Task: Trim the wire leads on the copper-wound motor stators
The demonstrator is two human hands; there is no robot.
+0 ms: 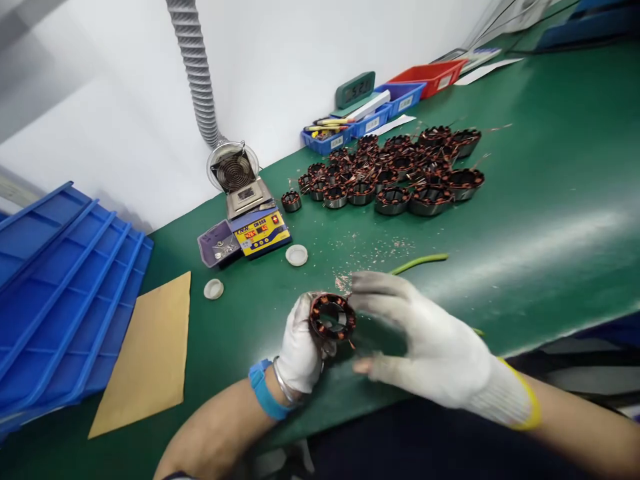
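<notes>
Fingers (311, 313) of the gloved left hand (300, 347) curl around a copper-wound stator (332, 317) just above the desk (525, 220) edge, while the right hand (420, 340), fingers loosely spread, touches its rim, seemingly tending its wire ends, which calls for fine picking.

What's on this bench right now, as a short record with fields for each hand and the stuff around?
left hand: gloved left hand holds a stator, grip shut
right hand: gloved right hand touches the stator's edge, fingers spread
behind: stator pile, solder pot, hose
left side: blue trays, brown sheet
surface: green mat
</notes>
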